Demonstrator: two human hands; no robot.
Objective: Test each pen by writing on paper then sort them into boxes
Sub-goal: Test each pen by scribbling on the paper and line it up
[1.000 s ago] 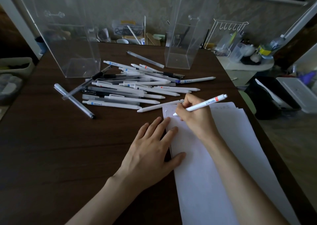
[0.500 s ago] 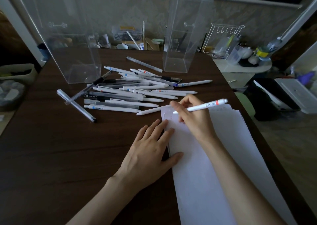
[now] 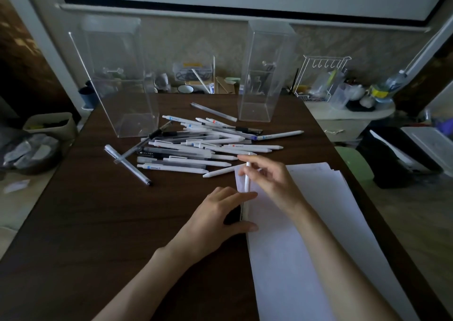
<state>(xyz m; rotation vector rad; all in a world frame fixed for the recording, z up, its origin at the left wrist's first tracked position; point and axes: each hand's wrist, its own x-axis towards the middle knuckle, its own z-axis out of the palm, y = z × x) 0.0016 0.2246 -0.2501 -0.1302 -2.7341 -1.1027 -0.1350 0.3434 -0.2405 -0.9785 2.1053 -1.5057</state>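
My right hand (image 3: 272,178) pinches a white pen (image 3: 247,176) above the near-left corner of the paper stack (image 3: 306,235); the pen stands nearly upright, lifted off the sheet. Fingers straight, my left hand (image 3: 220,217) presses the paper's left edge against the table. A heap of several white, grey and black pens (image 3: 196,149) lies beyond my hands. Two tall clear boxes stand at the back: a wide box (image 3: 122,80) on the left and a narrow box (image 3: 264,75) on the right.
The dark wooden table (image 3: 98,222) ends close to the paper's right side. One grey pen (image 3: 127,165) lies apart at the left. Clutter lines the wall behind, and a white wire rack (image 3: 318,78) stands on a side shelf to the right.
My right hand has lifted the pen's tip off the paper and swung the pen from lying sideways to nearly upright. My view has tilted upward. The left hand stays on the paper edge.
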